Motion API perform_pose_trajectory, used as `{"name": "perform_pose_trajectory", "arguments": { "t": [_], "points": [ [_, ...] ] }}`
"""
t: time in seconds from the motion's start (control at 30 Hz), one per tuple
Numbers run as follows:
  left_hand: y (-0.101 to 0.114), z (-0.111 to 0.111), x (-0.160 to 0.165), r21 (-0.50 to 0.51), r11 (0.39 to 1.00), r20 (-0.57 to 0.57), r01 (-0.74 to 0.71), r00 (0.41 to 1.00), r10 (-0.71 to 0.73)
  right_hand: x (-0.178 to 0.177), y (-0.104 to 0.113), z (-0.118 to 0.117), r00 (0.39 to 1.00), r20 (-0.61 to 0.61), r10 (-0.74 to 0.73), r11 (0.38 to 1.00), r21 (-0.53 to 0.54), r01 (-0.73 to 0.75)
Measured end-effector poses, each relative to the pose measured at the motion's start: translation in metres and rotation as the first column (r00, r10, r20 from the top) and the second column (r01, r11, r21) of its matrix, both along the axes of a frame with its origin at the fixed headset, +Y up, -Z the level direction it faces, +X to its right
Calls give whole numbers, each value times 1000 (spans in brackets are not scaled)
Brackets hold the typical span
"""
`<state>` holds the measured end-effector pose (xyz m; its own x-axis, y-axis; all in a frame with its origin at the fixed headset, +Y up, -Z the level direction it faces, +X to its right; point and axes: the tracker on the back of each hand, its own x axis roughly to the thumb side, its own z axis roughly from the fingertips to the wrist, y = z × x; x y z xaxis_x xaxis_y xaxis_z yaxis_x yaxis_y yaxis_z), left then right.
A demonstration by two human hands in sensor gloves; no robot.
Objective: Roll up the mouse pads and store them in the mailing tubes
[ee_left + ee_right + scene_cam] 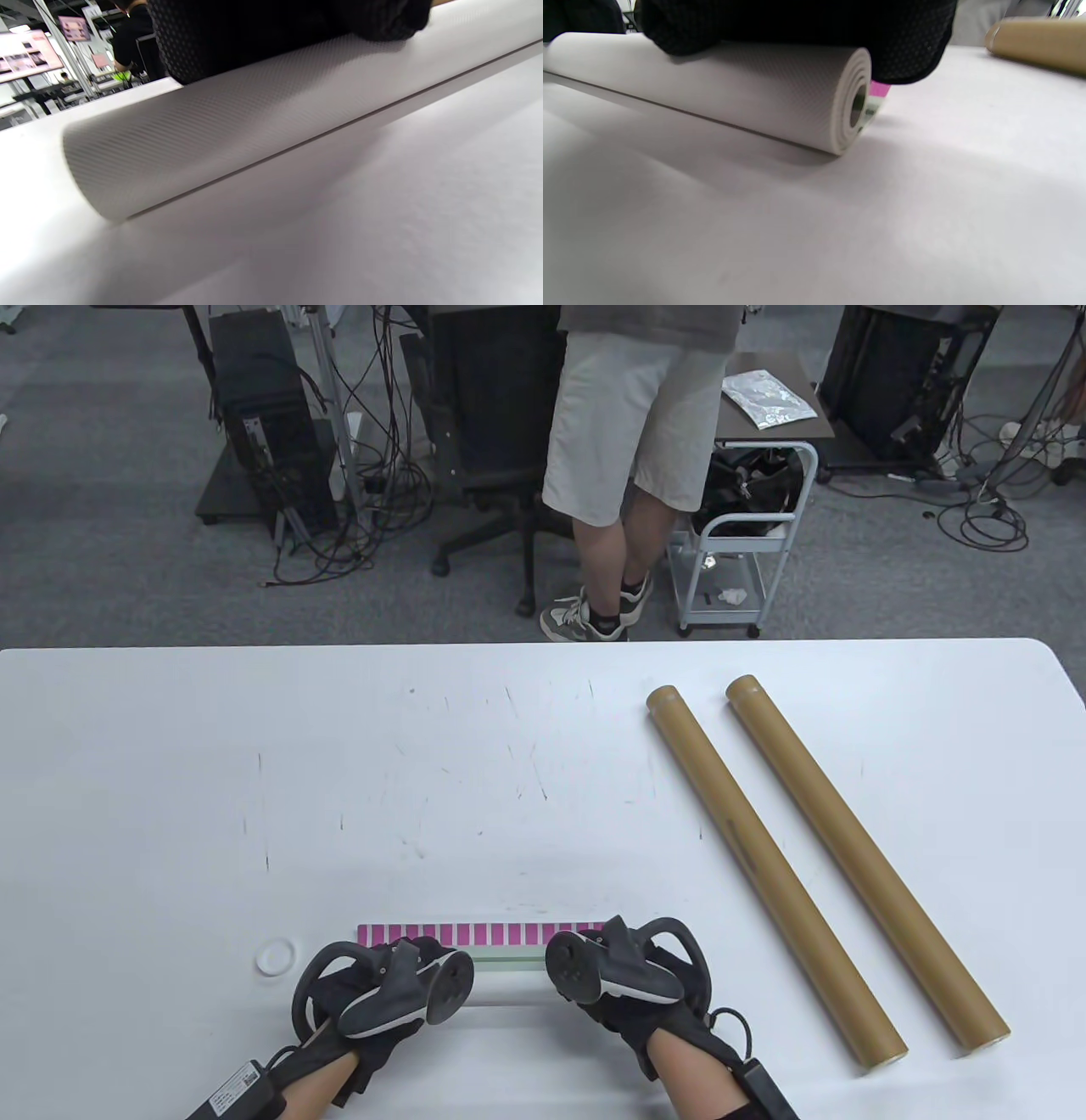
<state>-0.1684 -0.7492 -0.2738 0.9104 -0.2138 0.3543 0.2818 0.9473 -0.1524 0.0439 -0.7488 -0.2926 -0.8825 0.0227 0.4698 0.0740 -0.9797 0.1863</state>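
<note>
A mouse pad (pixel 501 937) lies near the table's front edge, mostly rolled into a white textured roll (pixel 254 127); a pink-striped strip of it still lies flat on the far side. My left hand (pixel 339 993) rests over the roll's left part, fingers (pixel 254 34) on top. My right hand (pixel 653 993) covers the right end, fingers (pixel 797 25) curled over the roll (pixel 755 84), whose spiral end shows. Two brown mailing tubes (pixel 768 869) (pixel 865 865) lie side by side to the right; one shows in the right wrist view (pixel 1035 40).
A small white round cap (pixel 273 959) lies on the white table (pixel 254 772) just left of my left hand. Beyond the far edge a person (pixel 628 458) stands by a white cart (pixel 747 551) and an office chair (pixel 492 432).
</note>
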Motion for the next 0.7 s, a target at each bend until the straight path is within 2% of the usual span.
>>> {"name": "perform_pose_trajectory", "arguments": {
  "t": [0.1,0.23,0.33,0.47,0.57,0.6,0.7],
  "points": [
    [1,3,1,-14,1000,15,7,1000,-7,0,0,2,1000,-19,2,1000,-11,-2],
    [3,4,0,14,1000,21,13,1000,-13,-3,-1,1,1000,-13,18,1000,-11,-19],
    [9,7,-3,138,989,53,-49,998,42,-7,-1,1,997,-18,70,997,19,-70],
    [3,8,-2,104,994,41,-19,999,14,-5,-2,4,999,0,49,998,29,-49],
    [2,6,-3,108,994,21,-24,1000,22,-2,3,6,1000,-9,5,991,135,-4],
    [2,4,-5,94,995,14,-34,999,33,-1,6,6,1000,2,-21,990,142,20],
    [0,-3,-12,25,995,-20,-98,995,99,-2,2,5,1000,-4,-11,997,81,11]
  ]
}}
